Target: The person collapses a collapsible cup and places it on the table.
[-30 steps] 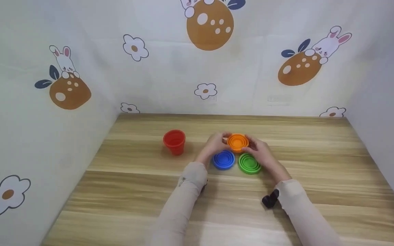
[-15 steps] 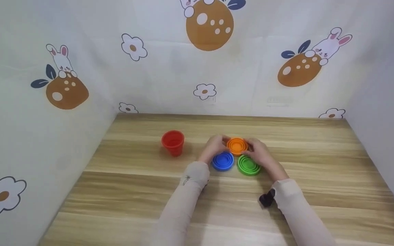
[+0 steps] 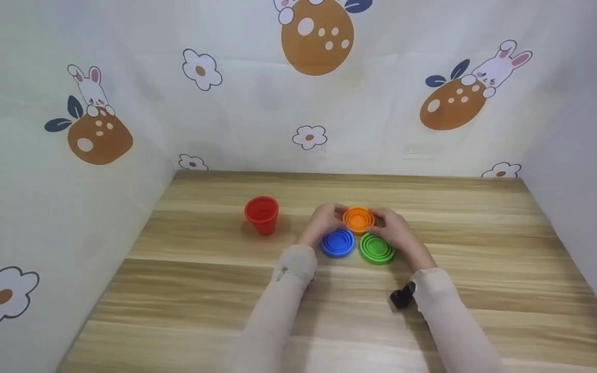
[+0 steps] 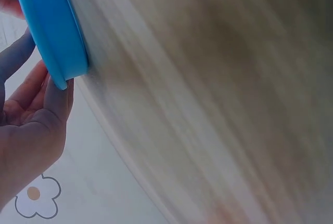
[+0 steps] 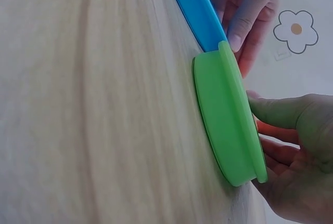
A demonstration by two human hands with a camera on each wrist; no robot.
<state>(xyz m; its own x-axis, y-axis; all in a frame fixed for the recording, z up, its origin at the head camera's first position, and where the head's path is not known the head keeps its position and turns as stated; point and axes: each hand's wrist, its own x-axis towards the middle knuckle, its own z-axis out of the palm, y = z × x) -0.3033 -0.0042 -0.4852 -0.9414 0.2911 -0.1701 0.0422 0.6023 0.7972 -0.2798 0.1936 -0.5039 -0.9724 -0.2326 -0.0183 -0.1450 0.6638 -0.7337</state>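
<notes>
In the head view, an orange collapsed silicone cup (image 3: 359, 220) lies flat on the table between both hands. The left hand (image 3: 324, 224) grips its left side and the right hand (image 3: 395, 232) its right side, thumbs toward the near edge. Just in front lie a blue collapsed cup (image 3: 338, 243) at left and a green collapsed cup (image 3: 377, 248) at right, making a triangle. The blue cup (image 4: 54, 26) hides part of the left fingers in the left wrist view. In the right wrist view, the green cup (image 5: 226, 115) covers most of the orange one.
A red cup (image 3: 263, 215) stands upright and expanded to the left of the hands. The wood-grain table (image 3: 200, 305) meets patterned cloth walls (image 3: 257, 103) at the back and sides. A black wrist device (image 3: 403, 296) sits by the right cuff.
Both hands have drawn the orange cup slightly nearer, close against the blue and green cups. Over the last half second the hands have stayed nearly still. The view has shifted a little.
</notes>
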